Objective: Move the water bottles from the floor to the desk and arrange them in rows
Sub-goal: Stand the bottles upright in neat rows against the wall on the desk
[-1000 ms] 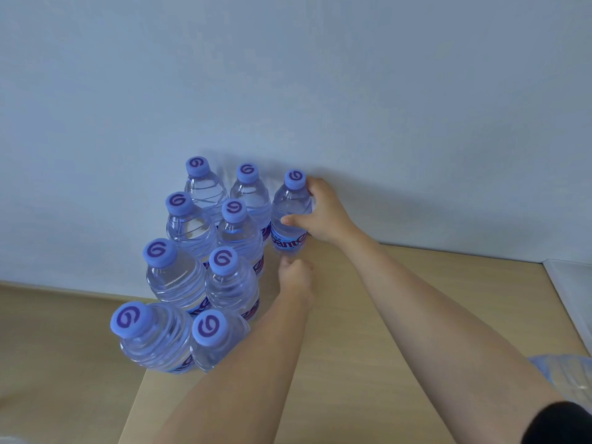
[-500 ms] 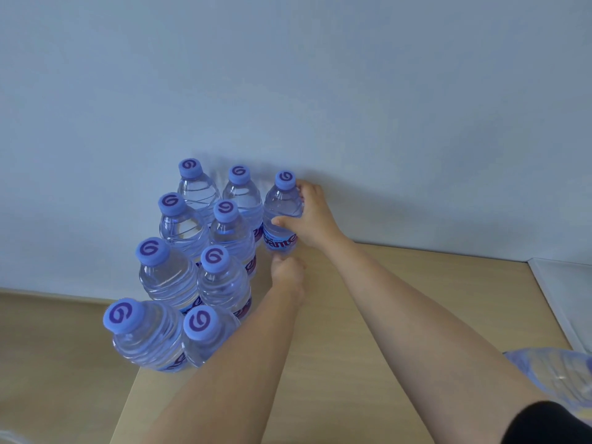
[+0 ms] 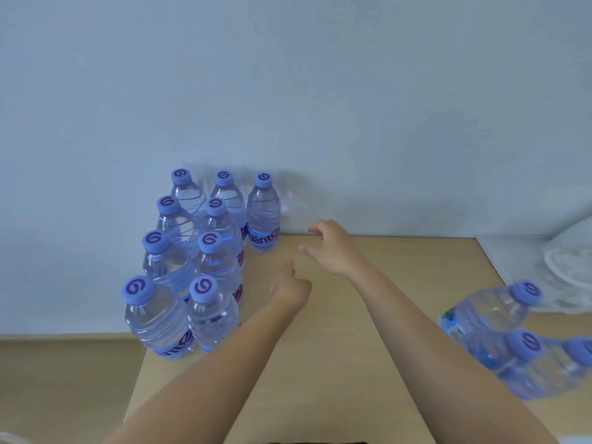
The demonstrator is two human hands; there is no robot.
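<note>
Nine water bottles stand upright on the left end of the wooden desk [image 3: 368, 315], packed close against the pale wall [image 3: 288, 91]: two files of four, and a ninth bottle [image 3: 263, 213] starting a third file at the back. Both hands hang just beside it, touching nothing. The right hand [image 3: 333, 248] has its fingers spread and loose, apart from that last bottle; the left hand [image 3: 290, 288] is lower, its fingers loosely curled around nothing. A cluster of more bottles [image 3: 512, 341] shows at the right edge, blurred; I cannot tell what they rest on. The risk lies at the front-left bottle [image 3: 153, 318], which stands right at the desk's corner, where a nudge down the tight files could tip it to the floor [image 3: 64, 379]. These bottles look tall and narrow, so a forearm swinging across toward the right-hand cluster could clip the caps and topple several. New bottles pushed in hard would likely shunt the rows crooked.
</note>
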